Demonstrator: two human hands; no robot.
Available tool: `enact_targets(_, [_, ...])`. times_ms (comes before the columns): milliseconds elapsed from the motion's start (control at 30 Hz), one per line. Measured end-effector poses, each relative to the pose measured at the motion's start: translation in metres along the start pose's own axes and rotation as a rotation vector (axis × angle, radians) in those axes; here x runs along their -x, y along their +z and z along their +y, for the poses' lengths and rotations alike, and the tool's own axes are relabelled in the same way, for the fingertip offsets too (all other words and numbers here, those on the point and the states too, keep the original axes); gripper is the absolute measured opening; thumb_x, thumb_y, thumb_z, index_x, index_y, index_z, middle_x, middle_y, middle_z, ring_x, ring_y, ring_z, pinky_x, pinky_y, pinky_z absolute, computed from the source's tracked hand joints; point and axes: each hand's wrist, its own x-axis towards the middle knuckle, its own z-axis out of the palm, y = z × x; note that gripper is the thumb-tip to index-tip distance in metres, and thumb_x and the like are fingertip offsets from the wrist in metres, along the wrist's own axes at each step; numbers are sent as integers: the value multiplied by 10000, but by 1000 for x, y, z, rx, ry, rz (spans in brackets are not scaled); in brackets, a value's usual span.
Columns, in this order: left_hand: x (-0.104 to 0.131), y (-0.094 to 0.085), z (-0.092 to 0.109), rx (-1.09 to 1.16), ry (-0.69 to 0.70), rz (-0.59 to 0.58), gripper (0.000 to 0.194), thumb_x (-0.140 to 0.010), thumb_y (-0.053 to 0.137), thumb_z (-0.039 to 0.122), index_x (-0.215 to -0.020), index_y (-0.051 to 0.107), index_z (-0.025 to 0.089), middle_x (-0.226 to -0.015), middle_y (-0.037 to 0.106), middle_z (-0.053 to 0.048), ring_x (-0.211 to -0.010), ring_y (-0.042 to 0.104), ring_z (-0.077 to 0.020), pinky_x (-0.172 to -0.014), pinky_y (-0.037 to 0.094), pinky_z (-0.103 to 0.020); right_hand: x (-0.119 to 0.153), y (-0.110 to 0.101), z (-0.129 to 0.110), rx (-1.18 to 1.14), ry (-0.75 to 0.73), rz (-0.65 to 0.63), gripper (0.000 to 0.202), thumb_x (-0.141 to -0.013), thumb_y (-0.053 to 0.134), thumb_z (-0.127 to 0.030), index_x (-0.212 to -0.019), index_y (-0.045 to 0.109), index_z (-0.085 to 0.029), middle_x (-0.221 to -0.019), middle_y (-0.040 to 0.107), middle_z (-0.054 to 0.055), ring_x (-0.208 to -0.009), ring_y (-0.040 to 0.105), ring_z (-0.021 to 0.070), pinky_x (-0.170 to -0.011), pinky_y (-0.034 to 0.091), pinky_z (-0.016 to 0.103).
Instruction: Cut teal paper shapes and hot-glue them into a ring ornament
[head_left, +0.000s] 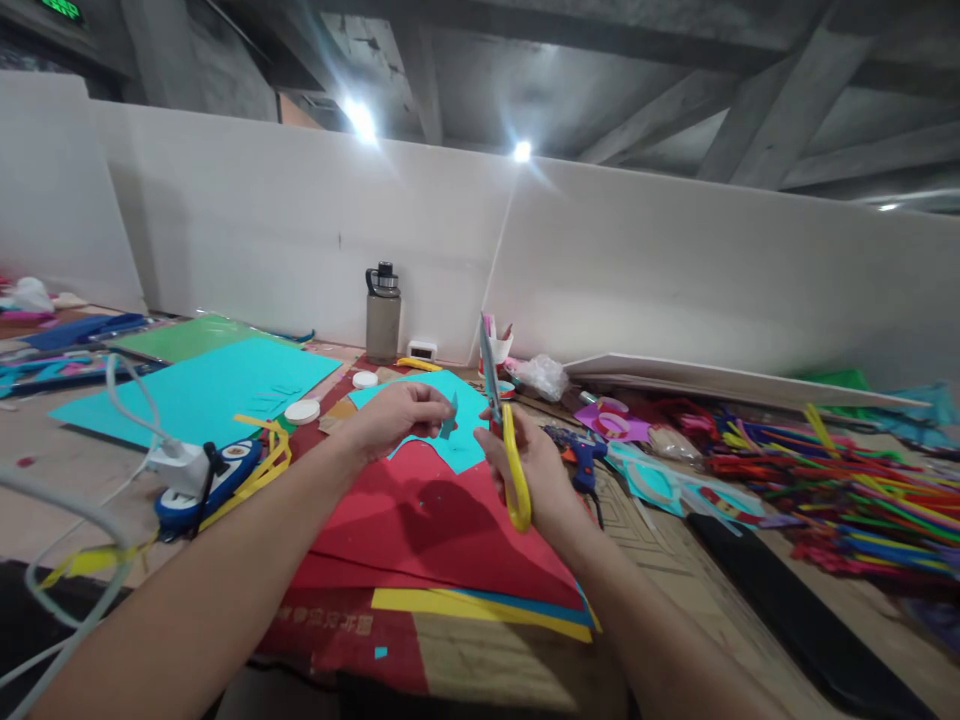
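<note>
While left fingers pinch paper, right fingers hold scissors.

Scissors: yellow-handled, metal blades pointing up, in your right hand | paper scrap: small, turquoise, upright, pinched by your left hand, apart from the blades

2 hands, 1 pair of scissors, 1 bottle, 2 round white lids, 1 blue glue gun.

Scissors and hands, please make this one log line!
left hand: holds blue-green paper piece | right hand: holds yellow-handled scissors, blades up | red sheet: atop yellow sheet
</note>
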Motion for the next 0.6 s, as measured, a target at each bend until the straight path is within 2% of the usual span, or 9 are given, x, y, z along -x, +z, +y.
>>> enact_targets(167, [8,9,3,-296,8,-116,119,-655,623,263,-628,631,148,-556,595,-22,-529,506,-116,-531,361,-242,-5,-5,-3,-114,-66,-19,475,-672,707,-365,-1054,457,-232,-692,499,-67,-415,425,44,-377,365,173])
enact_targets(333, [10,13,2,-445,15,-217,113,-657,561,220,-630,652,159,-560,610,-19,-539,532,-134,-516,352,-241,-6,-5,8,-32,-111,-81,486,-683,684,-296,-1098,444,-221,-711,544,-50,-463,453,60,-436,397,188])
enact_targets(467, [8,14,-3,-491,16,-197,113,-642,554,214,-632,655,163,-569,615,-15,-539,532,-137,-507,348,-236,-7,-5,12,52,-128,-63,459,-688,664,-268,-1104,480,-208,-718,564,-35,-520,484,76,-467,398,190])
enact_targets(600, [7,17,-7,-500,49,-129,132,-649,567,249,-642,666,162,-614,629,-18,-581,526,-141,-547,366,-243,-6,-5,8,20,-127,-36,439,-688,656,-260,-1083,473,-204,-704,552,-44,-477,466,64,-463,409,197])
